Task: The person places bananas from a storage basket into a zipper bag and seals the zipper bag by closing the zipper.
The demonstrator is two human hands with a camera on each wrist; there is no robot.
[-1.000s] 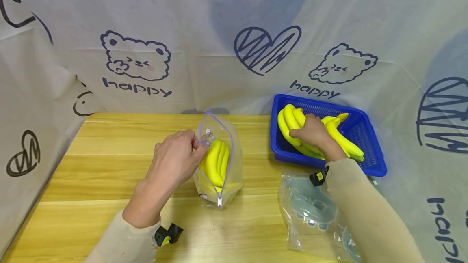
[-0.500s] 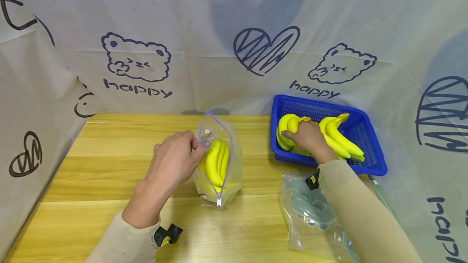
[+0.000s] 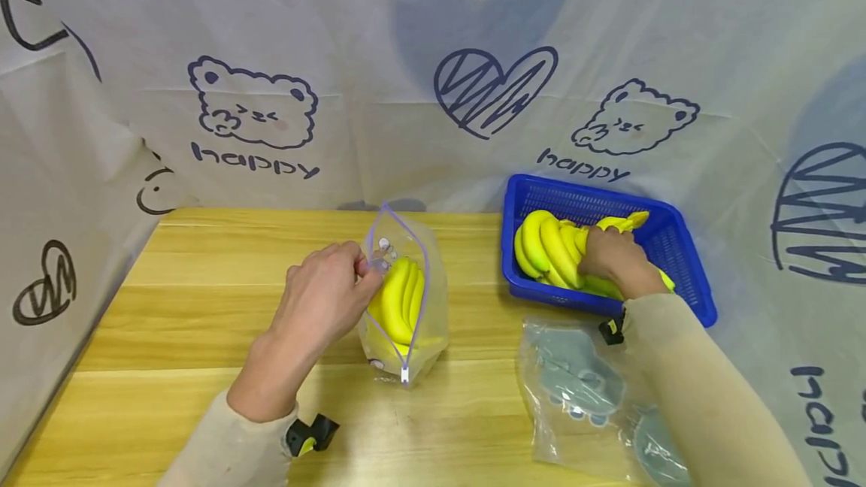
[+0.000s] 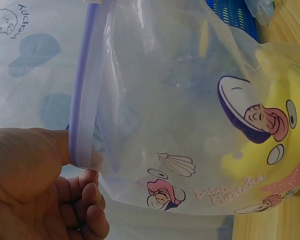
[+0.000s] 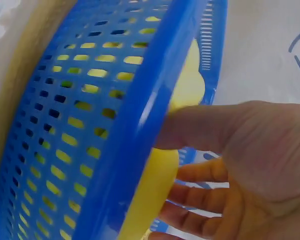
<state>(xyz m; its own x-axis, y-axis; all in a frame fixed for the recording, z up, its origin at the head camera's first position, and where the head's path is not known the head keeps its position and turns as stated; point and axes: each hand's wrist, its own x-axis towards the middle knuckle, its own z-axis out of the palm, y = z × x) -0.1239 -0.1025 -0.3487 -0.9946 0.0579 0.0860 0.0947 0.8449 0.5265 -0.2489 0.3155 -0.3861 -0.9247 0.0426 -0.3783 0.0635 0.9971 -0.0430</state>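
Your left hand [image 3: 323,299] pinched the purple zip rim of the clear plastic bag [image 3: 433,307], thumb and fingers curled on its near-left edge, and kept the mouth wide; one smooth yellow banana bunch [image 3: 399,299] already stood inside, on the wooden table [image 3: 203,307]. To the right, your right hand [image 3: 612,258] was in the blue perforated basket [image 3: 676,246], fingers curled round a second banana bunch [image 3: 551,250], whose long axis ran leftward, toward the bag. A flat printed bag [image 3: 575,382] lay near.
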